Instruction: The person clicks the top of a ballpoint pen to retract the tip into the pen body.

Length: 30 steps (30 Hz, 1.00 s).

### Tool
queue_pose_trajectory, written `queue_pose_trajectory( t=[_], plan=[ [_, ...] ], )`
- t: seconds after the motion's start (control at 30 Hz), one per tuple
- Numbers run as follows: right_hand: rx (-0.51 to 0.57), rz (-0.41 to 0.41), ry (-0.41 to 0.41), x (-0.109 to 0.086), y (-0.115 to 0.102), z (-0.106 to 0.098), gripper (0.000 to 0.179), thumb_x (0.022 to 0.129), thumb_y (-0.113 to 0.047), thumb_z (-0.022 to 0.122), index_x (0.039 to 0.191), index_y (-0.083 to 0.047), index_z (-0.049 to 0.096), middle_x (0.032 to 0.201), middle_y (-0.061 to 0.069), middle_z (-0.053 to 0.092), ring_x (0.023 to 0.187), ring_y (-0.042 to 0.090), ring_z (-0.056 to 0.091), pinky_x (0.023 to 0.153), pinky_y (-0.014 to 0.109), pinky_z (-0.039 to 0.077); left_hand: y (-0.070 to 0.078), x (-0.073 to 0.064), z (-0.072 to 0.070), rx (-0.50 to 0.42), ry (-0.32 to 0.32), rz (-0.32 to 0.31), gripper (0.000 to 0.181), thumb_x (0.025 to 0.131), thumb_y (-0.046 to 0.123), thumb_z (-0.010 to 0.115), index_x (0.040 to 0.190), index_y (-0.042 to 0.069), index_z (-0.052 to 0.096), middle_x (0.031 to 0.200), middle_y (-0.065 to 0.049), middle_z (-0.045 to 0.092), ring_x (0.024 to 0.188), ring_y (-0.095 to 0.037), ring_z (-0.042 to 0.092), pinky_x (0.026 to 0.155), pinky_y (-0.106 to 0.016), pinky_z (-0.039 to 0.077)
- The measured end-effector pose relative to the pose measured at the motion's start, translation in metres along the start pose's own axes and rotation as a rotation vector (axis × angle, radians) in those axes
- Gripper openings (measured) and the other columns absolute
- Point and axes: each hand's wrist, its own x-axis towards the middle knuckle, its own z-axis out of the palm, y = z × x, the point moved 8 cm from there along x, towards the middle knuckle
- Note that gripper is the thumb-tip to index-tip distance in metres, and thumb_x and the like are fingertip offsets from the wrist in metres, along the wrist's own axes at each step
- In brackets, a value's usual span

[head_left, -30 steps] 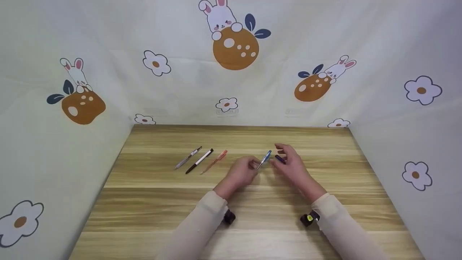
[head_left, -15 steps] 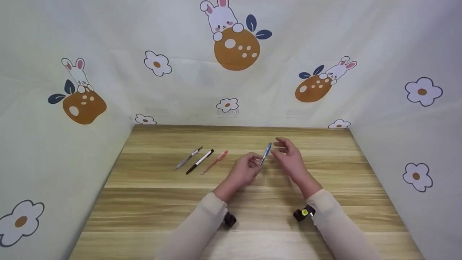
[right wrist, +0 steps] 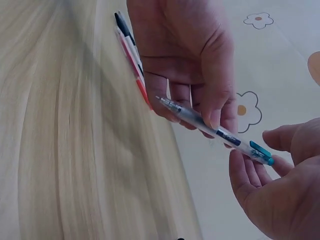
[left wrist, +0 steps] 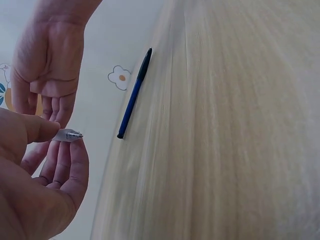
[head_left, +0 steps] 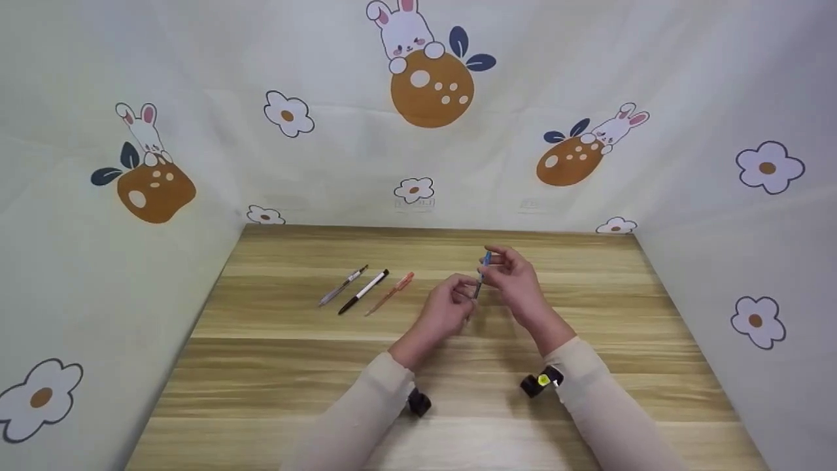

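Observation:
A clear pen [right wrist: 200, 122] with a teal clip and end is pinched between the thumb and fingers of my left hand [head_left: 446, 306], its writing tip pointing back toward that hand. My right hand [head_left: 516, 281] is at the teal end, fingers just under it and thumb apart from the clip in the right wrist view. Whether those fingers touch the pen is hard to tell. A dark blue pen [left wrist: 134, 97] lies on the table below the hands; the right hand hides it in the head view.
Left of the hands lie an orange-red pen [head_left: 391, 293], a white and black pen [head_left: 363, 292] and a clear pen with a dark end [head_left: 343, 286], side by side on the wooden table [head_left: 274, 379]. A patterned cloth [head_left: 327, 163] walls the back and sides.
My left hand has lifted the clear pen slightly, turning it more upright. My right hand has moved left and away from me, to the pen's teal end, and now covers the dark blue pen.

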Motion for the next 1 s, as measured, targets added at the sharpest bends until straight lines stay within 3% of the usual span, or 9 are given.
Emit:
queue_pose_trajectory(
  t=[0.3, 0.47, 0.67, 1.0],
  plan=[
    [-0.047, -0.054, -0.022, 0.002, -0.012, 0.012, 0.045, 0.102, 0.005, 0.073, 0.147, 0.000, 0.065, 0.130, 0.024, 0.067, 0.113, 0.027, 0.072, 0.095, 0.035, 0.063, 0.004, -0.002, -0.005, -0.031, 0.029, 0.014, 0.034, 0.093, -0.013, 0.070, 0.125, 0.000, 0.070, 0.107, -0.009, 0.069, 0.094, -0.017, 0.064, 0.085, -0.028, 0.057],
    [-0.051, -0.081, -0.056, 0.003, -0.018, 0.019, 0.045, 0.103, 0.006, 0.072, 0.147, -0.001, 0.065, 0.133, 0.027, 0.066, 0.114, 0.026, 0.070, 0.096, 0.035, 0.063, 0.006, -0.004, -0.008, -0.075, 0.022, 0.014, 0.033, 0.095, -0.012, 0.070, 0.125, -0.001, 0.067, 0.108, -0.010, 0.067, 0.093, -0.016, 0.064, 0.082, -0.028, 0.058],
    [-0.055, -0.115, -0.091, 0.004, -0.024, 0.026, 0.046, 0.103, 0.006, 0.072, 0.148, -0.002, 0.065, 0.125, 0.019, 0.069, 0.114, 0.025, 0.070, 0.094, 0.034, 0.063, 0.009, -0.006, -0.012, -0.127, 0.020, 0.023, 0.033, 0.094, -0.013, 0.069, 0.125, -0.003, 0.064, 0.105, -0.008, 0.065, 0.090, -0.014, 0.063, 0.076, -0.024, 0.056],
    [-0.042, -0.156, -0.153, 0.006, -0.036, 0.035, 0.044, 0.103, 0.005, 0.073, 0.146, -0.001, 0.067, 0.122, 0.013, 0.073, 0.112, 0.024, 0.070, 0.095, 0.036, 0.063, 0.018, -0.008, -0.021, -0.144, 0.045, 0.079, 0.033, 0.092, -0.014, 0.071, 0.123, -0.005, 0.062, 0.105, -0.010, 0.065, 0.090, -0.013, 0.062, 0.078, -0.022, 0.055]
  ],
)
